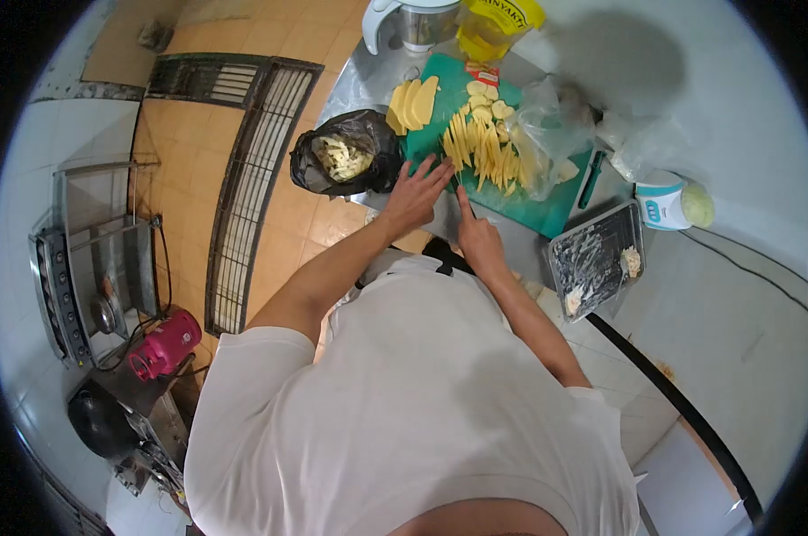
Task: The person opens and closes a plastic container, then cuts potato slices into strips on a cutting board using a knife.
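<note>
A green cutting board [533, 213] lies on the metal counter, bearing a pile of pale yellow strips [484, 152]. My right hand [481, 239] is closed round the handle of a knife [461, 186], its blade by the left end of the strips. Fingers spread, my left hand [419, 192] rests at the board's near edge, its fingertips beside the strips. Several broad yellow slices [413, 104] overlap at the board's left side. Rounder pieces [481, 98] lie behind the strips, and a clear plastic bag [540, 143] covers the board's right part.
Left of the board is a black bag [306, 163] holding pale scraps. Behind stand a blender jug [419, 25] and a yellow pouch [496, 27]. To the right are a green-handled tool [591, 180], a dark tray [593, 259] with white residue and a white-blue appliance [661, 205].
</note>
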Demonstrator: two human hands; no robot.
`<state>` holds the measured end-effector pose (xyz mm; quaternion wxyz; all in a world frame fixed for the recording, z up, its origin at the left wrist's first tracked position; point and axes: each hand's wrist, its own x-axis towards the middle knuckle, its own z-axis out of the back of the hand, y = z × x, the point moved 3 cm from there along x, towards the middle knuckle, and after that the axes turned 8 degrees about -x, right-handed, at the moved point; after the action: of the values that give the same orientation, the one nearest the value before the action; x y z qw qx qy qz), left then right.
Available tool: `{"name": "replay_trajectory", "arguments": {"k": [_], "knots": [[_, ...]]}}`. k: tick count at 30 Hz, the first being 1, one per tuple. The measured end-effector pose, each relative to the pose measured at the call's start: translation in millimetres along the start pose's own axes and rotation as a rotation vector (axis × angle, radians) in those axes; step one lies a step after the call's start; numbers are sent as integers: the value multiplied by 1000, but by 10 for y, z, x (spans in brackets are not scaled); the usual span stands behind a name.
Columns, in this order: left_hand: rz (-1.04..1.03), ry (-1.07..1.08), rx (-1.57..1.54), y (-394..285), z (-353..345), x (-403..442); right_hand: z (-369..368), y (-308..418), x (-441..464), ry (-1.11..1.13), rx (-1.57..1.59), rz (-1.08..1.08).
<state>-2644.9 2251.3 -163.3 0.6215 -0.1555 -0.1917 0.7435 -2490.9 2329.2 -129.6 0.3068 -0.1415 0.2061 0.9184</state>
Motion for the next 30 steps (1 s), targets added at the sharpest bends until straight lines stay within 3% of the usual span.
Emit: {"name": "replay_trajectory", "arguments": {"k": [6, 9, 15, 21, 30], "knots": [[53, -11, -84, 71, -173, -149, -321, -123, 96, -117, 175, -10], [72, -12, -78, 142, -217, -271, -328, -146, 130, -33, 209, -96], [99, 84, -70, 145, -66, -224, -255, -103, -3, -44, -23, -9], [72, 51, -29, 165, -130, -261, -200, -80, -227, 32, -58, -37], [92, -31, 2, 93, -195, -57, -131, -158, -89, -83, 136, -12]]}}
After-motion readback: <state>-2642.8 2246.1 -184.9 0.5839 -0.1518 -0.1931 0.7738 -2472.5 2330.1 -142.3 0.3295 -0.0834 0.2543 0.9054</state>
